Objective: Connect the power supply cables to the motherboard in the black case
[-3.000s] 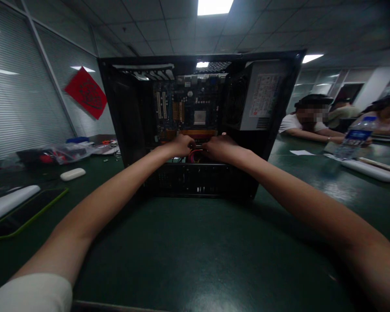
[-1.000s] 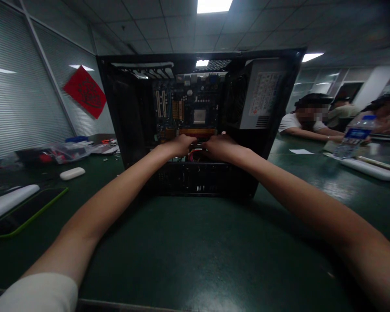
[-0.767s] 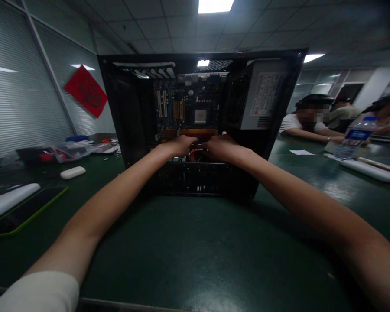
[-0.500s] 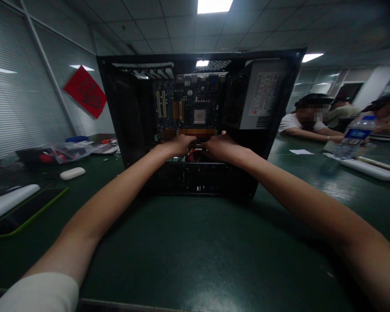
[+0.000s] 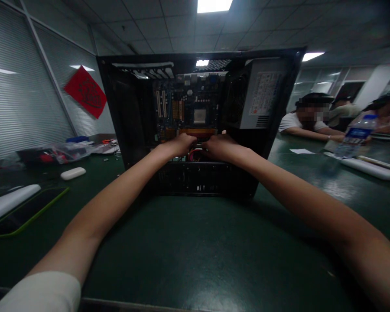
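Observation:
An uncovered black computer case point(image 5: 198, 178) stands on the green table. Both hands reach into its lower middle, close together. My left hand point(image 5: 183, 144) has its fingers curled near the lower edge of the motherboard point(image 5: 190, 100); what its fingertips hold is hidden. My right hand point(image 5: 219, 146) is also closed just to the right, its fingertips out of sight. Between them show coloured cables point(image 5: 195, 154), and orange memory slots point(image 5: 198, 131) lie right above. A grey power supply point(image 5: 266, 95) sits in the case's upper right, with a label on its side.
Left on the table lie a white oval case point(image 5: 73, 173), a green-edged phone point(image 5: 29, 210) and plastic-bagged parts point(image 5: 55, 154). To the right stand a water bottle point(image 5: 355, 136) and a white long object point(image 5: 372, 169). A person point(image 5: 307, 117) leans on the table behind.
Hardly anything differs. Both hands keep their place inside the case, and the case has not moved.

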The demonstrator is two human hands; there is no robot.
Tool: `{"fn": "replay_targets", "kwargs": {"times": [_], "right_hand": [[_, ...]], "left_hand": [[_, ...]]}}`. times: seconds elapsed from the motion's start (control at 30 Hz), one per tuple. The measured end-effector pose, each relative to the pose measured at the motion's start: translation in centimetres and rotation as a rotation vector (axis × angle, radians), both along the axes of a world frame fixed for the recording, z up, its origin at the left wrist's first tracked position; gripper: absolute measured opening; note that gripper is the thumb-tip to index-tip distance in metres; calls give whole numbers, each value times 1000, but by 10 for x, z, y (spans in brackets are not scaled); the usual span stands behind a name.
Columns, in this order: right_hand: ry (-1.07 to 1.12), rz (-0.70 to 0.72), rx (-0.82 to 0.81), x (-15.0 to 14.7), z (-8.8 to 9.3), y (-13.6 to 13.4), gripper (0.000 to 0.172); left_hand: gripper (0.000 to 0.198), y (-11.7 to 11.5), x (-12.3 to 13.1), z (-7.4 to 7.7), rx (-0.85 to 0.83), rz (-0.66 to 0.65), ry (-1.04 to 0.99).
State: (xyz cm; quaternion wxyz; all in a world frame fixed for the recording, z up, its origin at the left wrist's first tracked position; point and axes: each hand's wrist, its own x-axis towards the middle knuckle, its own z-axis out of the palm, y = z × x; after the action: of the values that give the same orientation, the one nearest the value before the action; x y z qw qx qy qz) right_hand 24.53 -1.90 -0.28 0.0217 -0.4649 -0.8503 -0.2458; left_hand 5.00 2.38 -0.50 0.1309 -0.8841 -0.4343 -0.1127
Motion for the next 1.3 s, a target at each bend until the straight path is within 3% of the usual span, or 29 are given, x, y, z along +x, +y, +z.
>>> {"fn": "replay_targets", "kwargs": {"times": [0.13, 0.33, 0.63, 0.73, 0.9, 0.97, 1.1, 1.3], "right_hand": [[-1, -1, 7, 1, -1, 2, 45], [3, 4, 16, 1, -2, 3, 42], [-2, 4, 11, 0, -2, 2, 42], [26, 107, 4, 3, -3, 4, 40], [-1, 475, 57, 3, -2, 9, 44], [-50, 522, 36, 0, -3, 10, 36], [-65, 423, 58, -1, -1, 8, 27], [113, 265, 272, 4, 6, -3, 36]], "left_hand": [[27, -4, 1, 3, 4, -5, -6], [25, -7, 2, 8, 19, 85, 15], [32, -14, 2, 8, -37, 86, -10], [31, -16, -2, 14, -47, 89, -23], [31, -20, -17, 29, -104, 106, -43], [33, -23, -22, 34, -147, 91, -43], [35, -29, -27, 40, -233, -5, -21], [27, -37, -24, 41, -182, -116, -8]]}}
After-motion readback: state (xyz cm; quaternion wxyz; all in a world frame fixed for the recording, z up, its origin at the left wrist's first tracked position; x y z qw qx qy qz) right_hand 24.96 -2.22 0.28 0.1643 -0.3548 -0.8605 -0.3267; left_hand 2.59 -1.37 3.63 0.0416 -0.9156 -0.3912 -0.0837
